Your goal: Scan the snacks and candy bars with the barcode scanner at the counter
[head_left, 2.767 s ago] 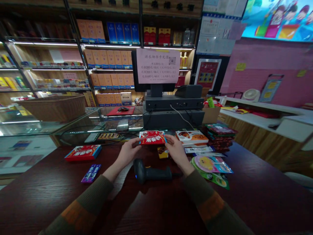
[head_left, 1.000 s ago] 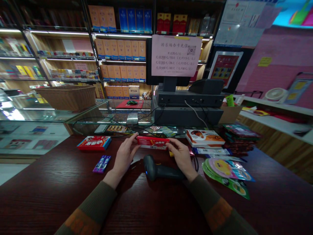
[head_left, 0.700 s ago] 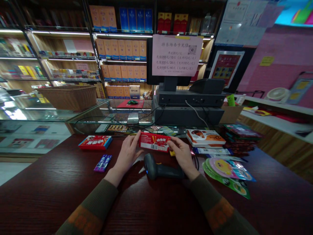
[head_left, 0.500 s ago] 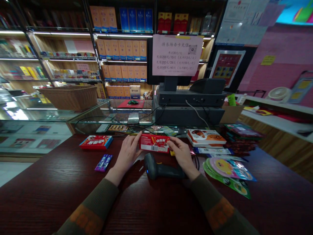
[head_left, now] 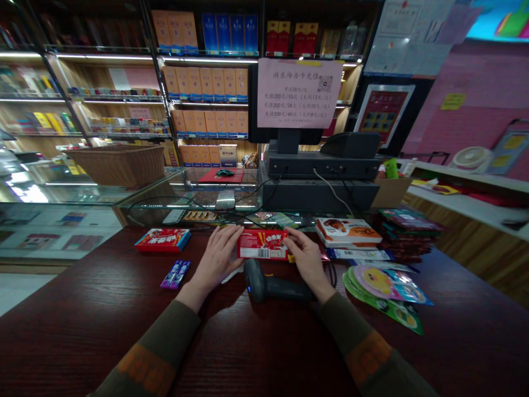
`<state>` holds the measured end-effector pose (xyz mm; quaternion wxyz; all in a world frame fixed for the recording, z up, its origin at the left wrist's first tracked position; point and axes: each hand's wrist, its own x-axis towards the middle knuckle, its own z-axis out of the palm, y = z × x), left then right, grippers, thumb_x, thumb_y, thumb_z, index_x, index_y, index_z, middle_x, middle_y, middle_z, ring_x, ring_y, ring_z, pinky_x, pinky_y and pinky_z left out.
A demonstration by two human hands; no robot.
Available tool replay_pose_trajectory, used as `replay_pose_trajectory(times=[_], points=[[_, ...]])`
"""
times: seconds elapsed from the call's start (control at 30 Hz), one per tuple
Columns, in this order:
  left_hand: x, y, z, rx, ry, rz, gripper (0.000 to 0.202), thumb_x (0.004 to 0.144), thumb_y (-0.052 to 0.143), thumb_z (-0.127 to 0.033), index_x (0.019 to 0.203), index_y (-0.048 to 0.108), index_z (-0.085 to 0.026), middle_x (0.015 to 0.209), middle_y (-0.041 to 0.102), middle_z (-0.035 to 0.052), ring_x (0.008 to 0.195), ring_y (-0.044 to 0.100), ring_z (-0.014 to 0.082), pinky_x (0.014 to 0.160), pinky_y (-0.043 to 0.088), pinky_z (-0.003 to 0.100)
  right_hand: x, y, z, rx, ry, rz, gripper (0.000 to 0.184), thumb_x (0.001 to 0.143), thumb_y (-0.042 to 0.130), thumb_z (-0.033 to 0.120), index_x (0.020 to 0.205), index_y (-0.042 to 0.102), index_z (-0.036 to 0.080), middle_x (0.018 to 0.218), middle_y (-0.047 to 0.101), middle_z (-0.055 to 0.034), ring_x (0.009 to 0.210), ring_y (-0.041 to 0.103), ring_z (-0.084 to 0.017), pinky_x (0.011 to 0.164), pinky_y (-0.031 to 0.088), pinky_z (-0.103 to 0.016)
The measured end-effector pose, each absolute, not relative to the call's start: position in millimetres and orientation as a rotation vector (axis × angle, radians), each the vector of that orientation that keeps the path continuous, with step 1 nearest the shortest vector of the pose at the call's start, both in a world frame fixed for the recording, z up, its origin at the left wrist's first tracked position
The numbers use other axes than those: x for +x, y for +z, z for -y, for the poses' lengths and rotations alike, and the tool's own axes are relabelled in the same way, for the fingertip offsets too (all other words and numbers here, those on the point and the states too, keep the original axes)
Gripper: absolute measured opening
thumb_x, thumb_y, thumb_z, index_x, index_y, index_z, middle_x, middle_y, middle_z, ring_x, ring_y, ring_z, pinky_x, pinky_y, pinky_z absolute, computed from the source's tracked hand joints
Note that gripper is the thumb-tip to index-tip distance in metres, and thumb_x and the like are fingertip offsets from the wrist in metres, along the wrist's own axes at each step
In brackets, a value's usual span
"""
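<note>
My left hand and my right hand hold a red snack box by its two short ends, just above the dark wooden counter. The box's back face with a white barcode strip is turned toward me. A black handheld barcode scanner lies on the counter right under the box, between my wrists, a blue light at its head. Both hands have fingers pressed against the box ends.
A second red snack box and a purple wrapped bar lie to the left. Boxes and colourful packets are piled to the right. A cash register with monitor and a glass case stand behind.
The box has been tipped from front face up, through edge-on, so its barcode side faces me. It has sunk slightly toward the scanner.
</note>
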<state>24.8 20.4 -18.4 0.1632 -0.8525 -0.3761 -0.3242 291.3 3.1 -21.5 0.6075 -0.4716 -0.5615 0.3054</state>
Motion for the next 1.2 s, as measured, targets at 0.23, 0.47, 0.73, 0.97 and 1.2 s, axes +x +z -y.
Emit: replay_pose_trajectory(times=[0.23,0.47,0.73,0.97,1.2], points=[[24,-17,-18,-2.379,-0.921,1.153,0.075,0.087,0.065,-0.033,0.155,0.035,-0.024,0.141,0.057,0.0121,0.135,0.049,0.0303,0.125,0.018,0.057,292,-16,3,-1.186,0.317,1.644,0.05,0.09,0.061,0.036,0.14,0.059,0.027,0.127,0.068,-0.0092,0.113,0.064,-0.027,0.102,0.048,-0.045],[23,-18,-19,-2.34,-0.929,1.157,0.071,0.087,0.066,-0.033,0.153,0.04,-0.025,0.14,0.059,0.0114,0.136,0.047,0.0312,0.126,0.012,0.06,298,-15,4,-1.2,-0.013,2.008,0.084,0.082,0.069,0.02,0.157,0.032,0.028,0.148,0.053,-0.0111,0.132,0.05,-0.033,0.108,0.043,-0.054],[20,-19,-21,-2.305,-0.92,1.209,0.071,0.086,0.067,-0.031,0.151,0.041,-0.024,0.142,0.058,0.0118,0.139,0.045,0.0319,0.126,0.008,0.06,302,-13,12,-1.208,-0.12,2.065,0.083,0.087,0.063,0.018,0.16,0.025,0.028,0.156,0.043,-0.0109,0.142,0.041,-0.031,0.113,0.038,-0.052],[12,-23,-28,-2.269,-0.922,1.258,0.07,0.085,0.066,-0.028,0.151,0.041,-0.024,0.142,0.058,0.0116,0.138,0.046,0.0321,0.125,0.006,0.061,307,-6,33,-1.074,0.176,2.28,0.07,0.09,0.066,0.044,0.153,0.04,0.028,0.146,0.056,-0.0101,0.132,0.052,-0.029,0.112,0.04,-0.048],[-3,-24,-35,-2.197,-0.893,1.288,0.069,0.084,0.066,-0.027,0.149,0.043,-0.02,0.141,0.057,0.0135,0.137,0.046,0.0323,0.125,0.006,0.06,305,-9,44,-1.118,0.254,2.481,0.085,0.071,0.083,0.05,0.143,0.05,0.02,0.134,0.061,-0.0131,0.121,0.055,-0.032,0.107,0.038,-0.047]])
